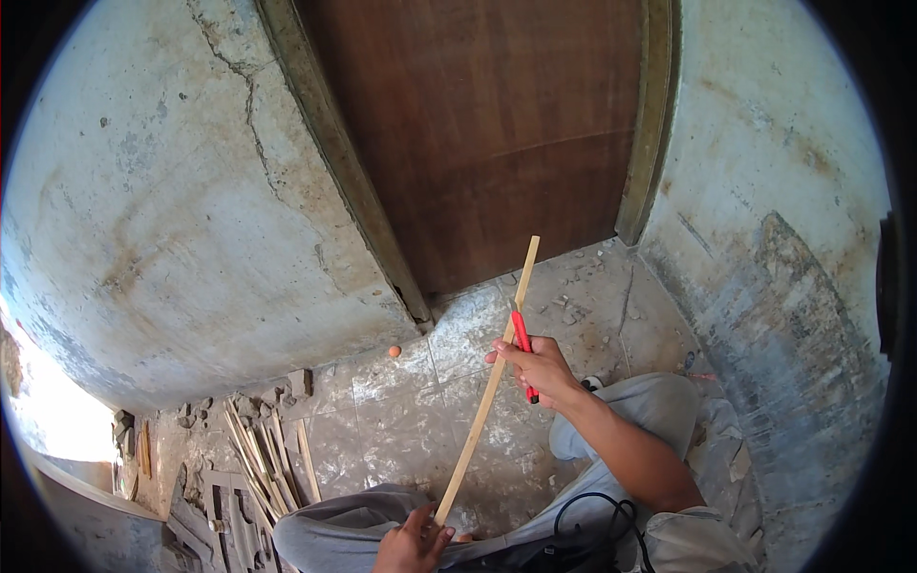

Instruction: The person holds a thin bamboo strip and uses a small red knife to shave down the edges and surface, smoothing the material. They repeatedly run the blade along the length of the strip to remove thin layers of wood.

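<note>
A long, thin wooden strip [473,444] slants up and away from my lap, over the tiled floor. Its near end is pinched between the thumb and fingers of my left hand [411,546], low in the picture. Farther up the strip, my right hand [543,371] is closed around a red utility knife [521,332] with a black end. The knife's tip lies against the strip below its far end. Fingers of the right hand also reach across to the wood. How far the blade sticks out is too small to tell.
Several loose wooden strips [272,463] lie on the floor at the left, beside grey slatted pieces [234,516] and rubble. A small orange ball-like thing [394,351] rests near the cracked wall [181,191]. Ahead stands a brown door [487,124]. A black cable [602,497] crosses my lap.
</note>
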`<action>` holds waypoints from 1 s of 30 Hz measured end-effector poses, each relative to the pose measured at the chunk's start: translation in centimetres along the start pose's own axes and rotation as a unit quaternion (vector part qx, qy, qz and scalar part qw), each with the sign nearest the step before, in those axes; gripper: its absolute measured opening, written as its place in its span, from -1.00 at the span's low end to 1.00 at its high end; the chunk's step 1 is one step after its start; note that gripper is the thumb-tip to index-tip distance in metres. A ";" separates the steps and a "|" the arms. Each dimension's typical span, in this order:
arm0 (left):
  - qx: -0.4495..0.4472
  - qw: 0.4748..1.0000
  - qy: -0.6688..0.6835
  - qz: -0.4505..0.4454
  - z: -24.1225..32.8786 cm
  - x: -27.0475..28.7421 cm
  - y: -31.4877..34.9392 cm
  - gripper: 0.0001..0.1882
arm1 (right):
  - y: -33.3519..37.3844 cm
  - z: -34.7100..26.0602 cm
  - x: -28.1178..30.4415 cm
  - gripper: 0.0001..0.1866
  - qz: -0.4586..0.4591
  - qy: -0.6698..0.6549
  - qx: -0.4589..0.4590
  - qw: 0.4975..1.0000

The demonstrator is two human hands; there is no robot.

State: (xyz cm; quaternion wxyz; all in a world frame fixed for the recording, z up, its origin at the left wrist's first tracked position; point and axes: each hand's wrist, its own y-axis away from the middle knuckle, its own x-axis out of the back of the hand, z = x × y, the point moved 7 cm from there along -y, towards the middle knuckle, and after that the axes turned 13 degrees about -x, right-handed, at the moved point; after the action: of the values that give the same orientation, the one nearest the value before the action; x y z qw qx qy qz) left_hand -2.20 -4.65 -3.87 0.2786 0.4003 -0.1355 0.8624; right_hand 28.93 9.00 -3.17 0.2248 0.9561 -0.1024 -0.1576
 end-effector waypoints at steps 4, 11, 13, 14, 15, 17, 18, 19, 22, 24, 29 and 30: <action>0.028 0.998 0.053 -0.002 0.7 -0.3 -1.5 -0.44 | -0.1 0.0 0.0 -0.70 -0.001 0.008 0.001 1.000; -0.079 0.991 0.078 0.070 3.6 1.1 -8.1 -0.58 | -0.3 0.0 0.0 -0.75 0.000 0.001 0.003 1.000; -0.071 0.993 0.093 0.023 3.6 0.6 -10.2 -0.45 | -0.4 0.2 0.1 -0.74 0.008 0.017 -0.010 1.000; -0.072 0.993 0.095 0.023 3.8 0.6 -11.1 -0.45 | -0.4 0.2 0.1 -0.74 0.010 0.018 -0.010 1.000; -0.037 0.992 0.124 -0.005 3.5 -0.1 -11.9 -0.48 | -0.4 0.1 0.1 -0.72 0.017 0.015 0.001 1.000; -0.003 0.987 0.155 -0.035 3.1 -0.9 -12.4 -0.51 | -0.4 0.1 0.1 -0.70 0.027 0.012 0.012 0.999; -0.008 0.988 0.150 -0.039 3.0 -1.2 -12.6 -0.55 | -0.4 0.0 0.1 -0.70 0.029 0.022 0.021 0.999; -0.012 0.988 0.146 -0.043 2.9 -1.4 -12.7 -0.58 | -0.4 0.0 0.1 -0.70 0.031 0.032 0.029 0.999; -0.049 0.963 0.267 -0.001 1.5 -2.6 -12.3 -0.61 | -0.5 -0.2 -0.3 -0.71 0.030 0.061 0.073 0.995; -0.017 0.955 0.293 -0.029 2.0 -2.0 -12.0 -0.61 | -0.4 0.0 -0.4 -0.71 0.031 0.073 0.067 0.995; 0.047 0.919 0.382 -0.083 1.2 -2.0 -10.9 -0.60 | -0.2 0.1 -1.1 -0.69 -0.003 0.062 0.039 0.997; 0.065 0.912 0.395 -0.091 1.3 -1.7 -10.9 -0.59 | -0.2 0.3 -1.2 -0.71 -0.007 0.055 0.025 0.998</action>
State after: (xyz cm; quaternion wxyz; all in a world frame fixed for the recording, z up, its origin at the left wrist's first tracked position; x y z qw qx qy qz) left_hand 5.93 2.92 -4.22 0.3596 0.0554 0.0788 0.9281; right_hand 27.74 9.36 -3.25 0.2053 0.9693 -0.0868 -0.1037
